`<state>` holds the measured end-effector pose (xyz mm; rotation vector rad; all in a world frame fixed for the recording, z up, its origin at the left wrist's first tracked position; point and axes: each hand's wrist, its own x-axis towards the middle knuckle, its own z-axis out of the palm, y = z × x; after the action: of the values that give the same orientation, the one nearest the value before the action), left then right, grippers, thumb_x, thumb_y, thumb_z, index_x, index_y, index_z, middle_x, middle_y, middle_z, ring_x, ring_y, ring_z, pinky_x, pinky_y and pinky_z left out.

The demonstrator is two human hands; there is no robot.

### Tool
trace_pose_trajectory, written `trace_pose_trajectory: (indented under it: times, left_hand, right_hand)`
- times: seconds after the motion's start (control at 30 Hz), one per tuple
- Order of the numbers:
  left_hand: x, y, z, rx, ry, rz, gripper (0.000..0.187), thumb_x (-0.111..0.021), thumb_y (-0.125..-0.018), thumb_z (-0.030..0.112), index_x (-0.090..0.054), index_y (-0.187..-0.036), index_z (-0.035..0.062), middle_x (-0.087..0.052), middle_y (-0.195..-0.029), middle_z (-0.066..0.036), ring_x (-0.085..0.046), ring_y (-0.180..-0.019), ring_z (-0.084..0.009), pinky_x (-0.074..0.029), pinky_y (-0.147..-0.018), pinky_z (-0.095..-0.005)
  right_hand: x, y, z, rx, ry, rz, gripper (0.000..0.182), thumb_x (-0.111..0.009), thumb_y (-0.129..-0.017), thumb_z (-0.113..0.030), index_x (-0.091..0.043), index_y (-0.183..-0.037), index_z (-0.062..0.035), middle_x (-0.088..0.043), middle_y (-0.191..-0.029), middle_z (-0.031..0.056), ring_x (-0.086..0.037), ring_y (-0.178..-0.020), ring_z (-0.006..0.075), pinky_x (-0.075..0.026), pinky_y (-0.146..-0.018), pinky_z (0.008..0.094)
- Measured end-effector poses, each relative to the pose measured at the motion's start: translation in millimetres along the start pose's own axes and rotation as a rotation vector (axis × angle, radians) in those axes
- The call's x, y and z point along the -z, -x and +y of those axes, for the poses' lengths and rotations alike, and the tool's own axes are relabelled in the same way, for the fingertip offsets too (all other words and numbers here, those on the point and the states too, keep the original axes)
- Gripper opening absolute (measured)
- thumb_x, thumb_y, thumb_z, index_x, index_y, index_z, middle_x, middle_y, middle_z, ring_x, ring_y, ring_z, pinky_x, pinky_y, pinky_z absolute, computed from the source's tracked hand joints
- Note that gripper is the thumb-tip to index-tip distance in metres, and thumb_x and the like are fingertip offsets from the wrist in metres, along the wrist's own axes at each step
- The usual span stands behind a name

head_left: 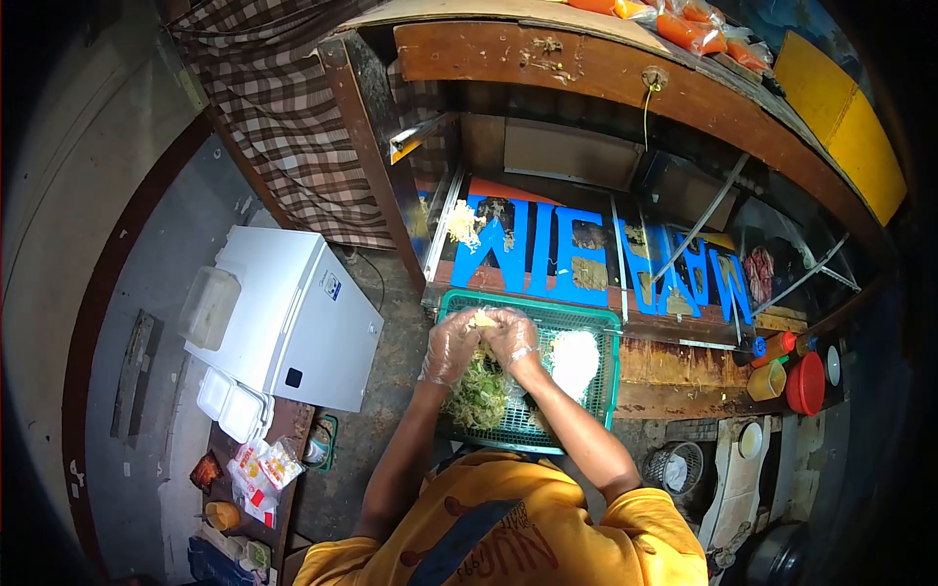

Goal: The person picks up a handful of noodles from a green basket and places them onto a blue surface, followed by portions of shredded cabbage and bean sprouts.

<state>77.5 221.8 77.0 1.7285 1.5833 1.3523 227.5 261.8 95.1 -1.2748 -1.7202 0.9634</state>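
My left hand (pixel 450 349) and my right hand (pixel 511 338), both in clear plastic gloves, meet above the back left of a green basket (pixel 614 381). Between their fingertips they pinch a small pale yellow piece of food (pixel 483 319). Below the hands, a heap of shredded green vegetables (pixel 478 396) lies in the basket's left part. A white mound (pixel 575 365) sits in its right part; what it is made of I cannot tell. My forearms hide some of the basket's middle.
Behind the basket is a glass case with blue letters (pixel 586 254) and pale yellow shreds (pixel 464 225). A white freezer (pixel 293 313) stands left. Right are a red bowl (pixel 805 383) and a wire basket (pixel 674 468). Packets (pixel 262 473) lie lower left.
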Motion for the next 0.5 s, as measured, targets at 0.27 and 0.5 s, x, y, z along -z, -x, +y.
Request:
trace_pose_trajectory:
  times: [0.27, 0.5]
  left_hand:
    - [26, -27, 43, -0.028, -0.072, -0.034, 0.033, -0.074, -0.085, 0.007, -0.069, -0.115, -0.0026, -0.071, -0.107, -0.02, -0.07, -0.096, -0.0332, -0.054, -0.084, -0.0389]
    - [41, -39, 72, -0.105, -0.075, -0.025, 0.031, -0.071, -0.087, 0.005, -0.07, -0.116, -0.0023, -0.07, -0.109, -0.019, -0.069, -0.098, -0.0322, -0.053, -0.087, -0.038]
  right_hand:
    - [12, -15, -18, 0.101, -0.064, -0.027, 0.022, -0.079, -0.081, -0.005, -0.076, -0.102, -0.0011, -0.073, -0.098, 0.0103, -0.07, -0.085, 0.0187, -0.057, -0.077, 0.0323]
    - [25, -23, -44, 0.182, -0.068, -0.01, 0.018, -0.075, -0.081, -0.007, -0.077, -0.099, -0.0045, -0.073, -0.096, 0.0134, -0.07, -0.094, 0.0313, -0.055, -0.084, 0.0393]
